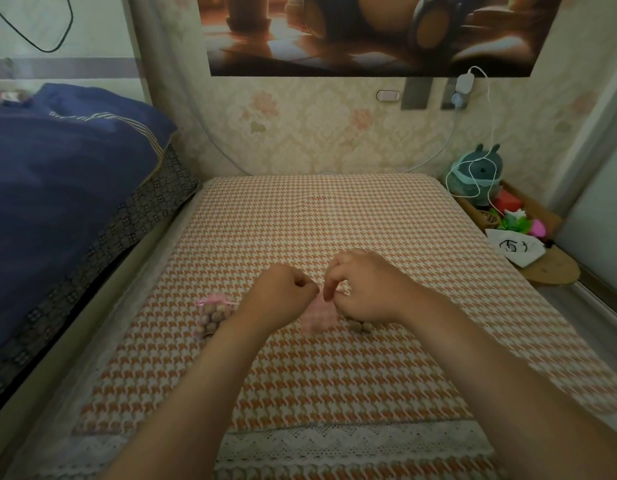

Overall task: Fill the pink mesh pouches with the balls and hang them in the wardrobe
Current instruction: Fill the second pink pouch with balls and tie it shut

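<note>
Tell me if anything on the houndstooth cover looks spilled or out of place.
Only a few loose balls lie on the cover beside the flat pink mesh pouch, not yet bagged; the filled pouch at left looks intact.

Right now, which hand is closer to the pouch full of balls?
Left. The left hand is just beside the full pouch; the right hand is farther, past the flat pink pouch.

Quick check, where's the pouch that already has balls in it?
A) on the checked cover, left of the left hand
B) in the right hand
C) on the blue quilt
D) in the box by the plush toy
A: the filled pink pouch lies on the checked cover left of the left hand; the right hand pinches a flat pink pouch.
</note>
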